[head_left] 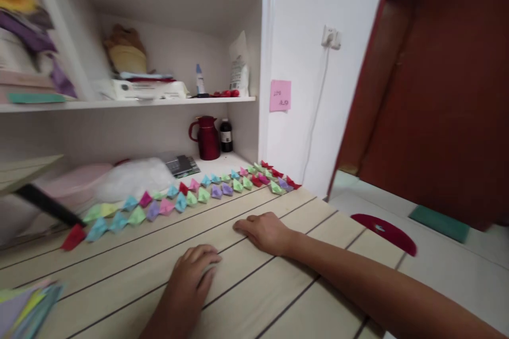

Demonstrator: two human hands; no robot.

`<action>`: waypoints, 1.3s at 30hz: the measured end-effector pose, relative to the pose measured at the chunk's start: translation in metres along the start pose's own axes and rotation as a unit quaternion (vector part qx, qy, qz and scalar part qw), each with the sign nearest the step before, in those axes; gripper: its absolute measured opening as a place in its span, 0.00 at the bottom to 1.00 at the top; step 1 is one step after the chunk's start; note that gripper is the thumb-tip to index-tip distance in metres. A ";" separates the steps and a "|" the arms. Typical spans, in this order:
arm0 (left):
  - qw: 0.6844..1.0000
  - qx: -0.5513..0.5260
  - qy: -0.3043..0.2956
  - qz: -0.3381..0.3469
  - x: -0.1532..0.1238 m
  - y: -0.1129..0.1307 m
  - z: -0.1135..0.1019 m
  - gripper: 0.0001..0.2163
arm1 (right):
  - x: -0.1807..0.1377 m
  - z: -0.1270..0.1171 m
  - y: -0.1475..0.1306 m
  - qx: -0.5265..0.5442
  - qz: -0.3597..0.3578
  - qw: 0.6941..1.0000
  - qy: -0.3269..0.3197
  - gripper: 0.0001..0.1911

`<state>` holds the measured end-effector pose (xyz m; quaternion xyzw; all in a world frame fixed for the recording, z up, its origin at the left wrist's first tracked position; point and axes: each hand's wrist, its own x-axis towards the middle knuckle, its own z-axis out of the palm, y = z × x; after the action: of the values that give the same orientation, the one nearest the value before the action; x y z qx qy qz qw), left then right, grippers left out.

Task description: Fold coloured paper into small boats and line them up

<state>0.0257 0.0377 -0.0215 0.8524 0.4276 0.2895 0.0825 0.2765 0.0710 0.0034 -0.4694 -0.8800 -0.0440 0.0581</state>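
Note:
My left hand point(195, 271) rests low over the striped table point(246, 280), fingers loosely bent and the thumb apart from them. In the gap between thumb and fingers I make out no held thing. Further right, my right hand point(265, 233) lies palm down on the table with its fingers stretched out together, empty. Beyond both hands, small folded paper shapes point(203, 195) in many colours stand in long rows along the back of the table. A red one point(73, 237) sits at the left end. Blurred coloured paper sheets point(27, 307) lie at the lower left.
Behind the table, white shelves point(178, 100) hold a red jug point(208, 139), a dark bottle point(226, 135), a plush toy point(126, 48) and a clear plastic bag point(137, 179). A black bar point(50, 205) slants at the left. A cable point(318, 100) hangs from the wall socket.

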 end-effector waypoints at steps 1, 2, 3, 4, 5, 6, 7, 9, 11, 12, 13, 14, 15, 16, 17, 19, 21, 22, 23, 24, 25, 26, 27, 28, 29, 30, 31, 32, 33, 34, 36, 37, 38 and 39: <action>1.000 -0.001 -0.009 -0.011 -0.002 0.006 -0.001 0.11 | 0.001 0.000 -0.006 -0.017 0.016 1.000 -0.015 0.15; 1.000 -0.004 -0.017 -0.014 -0.003 0.011 -0.003 0.12 | 0.003 0.001 -0.012 -0.032 0.032 0.999 -0.027 0.14; 1.000 -0.008 -0.017 -0.012 -0.005 0.015 -0.004 0.13 | 0.006 0.003 -0.018 -0.048 0.051 0.997 -0.031 0.14; 1.000 -0.016 -0.015 -0.002 -0.007 0.018 -0.005 0.13 | 0.009 0.005 -0.025 -0.065 0.071 0.995 -0.040 0.14; 1.000 -0.013 -0.010 -0.004 -0.009 0.020 -0.007 0.12 | 0.013 0.007 -0.032 -0.083 0.099 0.991 -0.042 0.14; 1.000 -0.009 -0.007 -0.007 -0.012 0.021 -0.009 0.11 | 0.017 0.009 -0.040 -0.089 0.107 0.990 -0.039 0.15; 1.000 -0.007 -0.003 -0.009 -0.014 0.022 -0.011 0.10 | 0.022 0.011 -0.048 -0.092 0.105 0.990 -0.036 0.16; 1.000 -0.010 0.009 -0.012 -0.020 0.024 -0.017 0.10 | 0.029 0.013 -0.066 -0.097 0.104 0.989 -0.029 0.17; 0.999 -0.021 0.029 -0.013 -0.022 0.027 -0.027 0.10 | 0.035 0.012 -0.083 -0.099 0.101 0.990 -0.022 0.18; 0.998 -0.029 0.045 -0.016 -0.023 0.030 -0.033 0.10 | 0.037 0.011 -0.091 -0.099 0.100 0.990 -0.020 0.17; 0.997 -0.036 0.064 -0.021 -0.022 0.035 -0.041 0.10 | 0.038 0.011 -0.099 -0.097 0.098 0.990 -0.018 0.17; 0.995 -0.045 0.086 -0.026 -0.021 0.039 -0.049 0.10 | 0.038 0.010 -0.105 -0.094 0.095 0.991 -0.017 0.17; 0.992 -0.054 0.110 -0.034 -0.020 0.045 -0.059 0.10 | 0.038 0.009 -0.110 -0.090 0.092 0.992 -0.016 0.16; 0.988 -0.063 0.136 -0.043 -0.020 0.050 -0.071 0.11 | 0.037 0.008 -0.114 -0.085 0.090 0.992 -0.017 0.16; 0.984 -0.070 0.158 -0.051 -0.021 0.055 -0.083 0.11 | 0.037 0.008 -0.116 -0.081 0.087 0.993 -0.018 0.16; 0.976 -0.077 0.194 -0.056 -0.029 0.061 -0.113 0.12 | 0.035 0.008 -0.116 -0.071 0.083 0.994 -0.022 0.16; 0.976 -0.032 0.211 -0.033 -0.047 0.056 -0.145 0.10 | 0.033 0.010 -0.111 -0.058 0.080 0.995 -0.028 0.17; 0.981 0.017 0.189 -0.028 -0.058 0.049 -0.160 0.10 | 0.033 0.012 -0.108 -0.042 0.091 0.994 -0.033 0.19; 0.985 0.065 0.155 -0.035 -0.070 0.039 -0.175 0.10 | 0.034 0.013 -0.105 -0.026 0.095 0.994 -0.039 0.20; 0.985 0.104 0.126 -0.061 -0.083 0.028 -0.188 0.10 | 0.034 0.014 -0.102 -0.015 0.102 0.994 -0.043 0.21; 0.981 0.128 0.098 -0.107 -0.095 0.016 -0.199 0.10 | 0.035 0.016 -0.100 -0.006 0.106 0.993 -0.047 0.22; 0.978 0.134 0.069 -0.146 -0.105 0.004 -0.208 0.10 | 0.036 0.017 -0.099 0.000 0.108 0.993 -0.049 0.22; 0.976 0.135 0.038 -0.167 -0.115 -0.007 -0.215 0.11 | 0.036 0.017 -0.098 0.004 0.110 0.993 -0.051 0.23; 0.973 0.141 0.018 -0.180 -0.122 -0.016 -0.219 0.12 | 0.037 0.018 -0.098 0.007 0.111 0.992 -0.052 0.23; 0.971 0.150 0.007 -0.184 -0.128 -0.023 -0.223 0.13 | 0.037 0.018 -0.098 0.011 0.112 0.992 -0.053 0.23; 0.969 0.158 -0.003 -0.189 -0.132 -0.027 -0.225 0.14 | 0.037 0.018 -0.098 0.015 0.113 0.992 -0.053 0.23; 0.966 0.169 -0.008 -0.196 -0.135 -0.030 -0.227 0.14 | 0.037 0.018 -0.097 0.019 0.115 0.992 -0.053 0.23; 0.961 0.180 -0.012 -0.208 -0.137 -0.032 -0.228 0.15 | 0.037 0.018 -0.097 0.021 0.116 0.992 -0.052 0.24; 0.956 0.189 -0.017 -0.225 -0.139 -0.034 -0.229 0.15 | 0.037 0.018 -0.097 0.023 0.117 0.992 -0.050 0.24; 0.951 0.189 -0.030 -0.245 -0.141 -0.036 -0.231 0.16 | 0.037 0.018 -0.097 0.024 0.119 0.991 -0.049 0.24; 0.944 0.162 -0.076 -0.276 -0.147 -0.040 -0.235 0.18 | 0.036 0.018 -0.096 0.023 0.118 0.992 -0.048 0.24; 0.943 0.140 -0.105 -0.282 -0.151 -0.043 -0.236 0.19 | 0.035 0.018 -0.096 0.022 0.114 0.992 -0.048 0.24; 0.942 0.120 -0.130 -0.285 -0.155 -0.046 -0.238 0.20 | 0.035 0.018 -0.096 0.020 0.109 0.993 -0.049 0.24; 0.940 0.103 -0.150 -0.287 -0.160 -0.049 -0.240 0.21 | 0.035 0.018 -0.095 0.018 0.105 0.993 -0.049 0.24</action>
<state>-0.2176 -0.0815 0.0885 0.7306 0.6646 0.0765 0.1366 0.1769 0.0490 -0.0120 -0.5599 -0.8281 0.0015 0.0279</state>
